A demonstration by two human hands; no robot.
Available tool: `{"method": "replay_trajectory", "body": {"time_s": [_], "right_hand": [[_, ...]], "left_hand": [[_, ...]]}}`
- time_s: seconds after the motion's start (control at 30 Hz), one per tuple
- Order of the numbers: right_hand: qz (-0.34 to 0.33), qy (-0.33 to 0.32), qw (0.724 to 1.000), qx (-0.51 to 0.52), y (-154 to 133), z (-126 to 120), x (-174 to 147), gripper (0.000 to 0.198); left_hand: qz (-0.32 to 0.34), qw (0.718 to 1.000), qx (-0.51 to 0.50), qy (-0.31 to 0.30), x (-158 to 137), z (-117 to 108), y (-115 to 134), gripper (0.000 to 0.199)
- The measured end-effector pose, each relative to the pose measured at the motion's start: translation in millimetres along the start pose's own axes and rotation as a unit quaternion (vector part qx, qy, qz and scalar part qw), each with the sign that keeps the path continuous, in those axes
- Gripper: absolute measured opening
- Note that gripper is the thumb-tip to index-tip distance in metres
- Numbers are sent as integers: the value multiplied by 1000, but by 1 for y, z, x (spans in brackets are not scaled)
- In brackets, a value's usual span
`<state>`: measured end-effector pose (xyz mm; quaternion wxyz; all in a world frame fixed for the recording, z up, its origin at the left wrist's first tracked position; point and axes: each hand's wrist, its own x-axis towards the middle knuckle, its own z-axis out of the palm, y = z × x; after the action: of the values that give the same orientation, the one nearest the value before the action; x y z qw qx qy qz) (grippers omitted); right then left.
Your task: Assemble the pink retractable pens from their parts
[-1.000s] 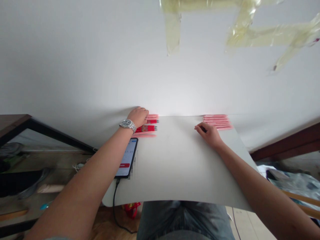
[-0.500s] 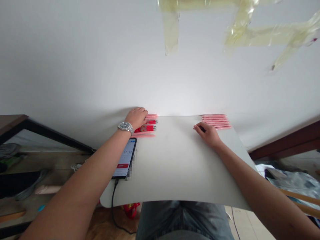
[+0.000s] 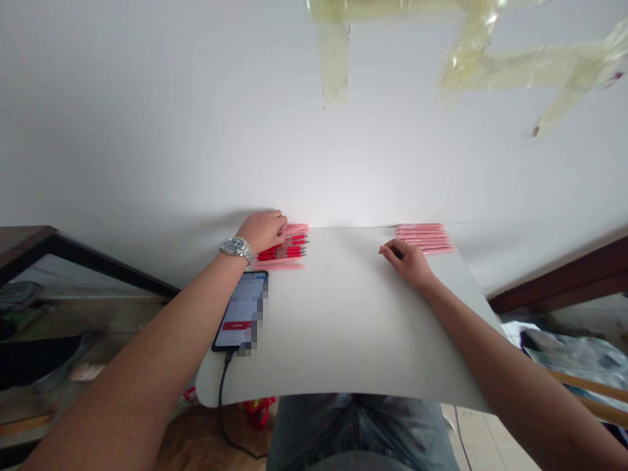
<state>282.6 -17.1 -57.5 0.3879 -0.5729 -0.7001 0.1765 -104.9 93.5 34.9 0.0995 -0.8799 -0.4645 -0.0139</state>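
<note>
My left hand [image 3: 263,229], wearing a metal watch [image 3: 236,247] on its wrist, is over the left row of pens at the wall. Its fingers are curled at the pink pens [image 3: 297,229] farthest back, and the hand hides their left ends; what the fingertips grip is hidden. Several red pens [image 3: 294,251] with dark tips lie nearer me, then another pink pen [image 3: 279,266]. My right hand [image 3: 408,259] rests on the white table [image 3: 338,327], fingers curled in, with nothing visible in them. Just behind it is a neat row of pink pens [image 3: 422,234].
A phone [image 3: 240,307] showing a timer lies at the table's left edge, its cable [image 3: 222,399] hanging over the front. The white wall [image 3: 196,118] with yellowed tape [image 3: 335,65] closes off the back. A dark-framed shelf [image 3: 112,268] stands left; plastic bags [image 3: 574,356] lie right.
My left hand has drawn slightly left, uncovering more of the red pens and the phone. The pens' right ends look unmoved. My right hand has stayed still.
</note>
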Motion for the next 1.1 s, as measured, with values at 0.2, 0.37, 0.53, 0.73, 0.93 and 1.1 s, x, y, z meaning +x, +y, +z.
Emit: {"method": "replay_trajectory", "body": {"time_s": [0.2,0.37,0.53,0.73,0.93,1.1], "right_hand": [[-4,-1,1000,7,-1,0,0,38],[1,-4,1000,5,1,0,0,40],[2,-1,1000,6,0,0,0,39],[0,-2,1000,19,-3,-1,0,38],[0,-4,1000,10,-1,-2,-1,36],[-3,3,1000,10,0,-2,-1,35]], "left_hand": [[-3,1000,-12,23,-4,-16,8,15],[5,994,-64,91,-5,-43,39,13],[1,962,-228,152,-3,-49,83,8],[-1,901,-407,147,-4,-31,128,9],[-48,839,-525,136,0,-6,159,8],[-62,793,-591,133,4,9,176,8]]}}
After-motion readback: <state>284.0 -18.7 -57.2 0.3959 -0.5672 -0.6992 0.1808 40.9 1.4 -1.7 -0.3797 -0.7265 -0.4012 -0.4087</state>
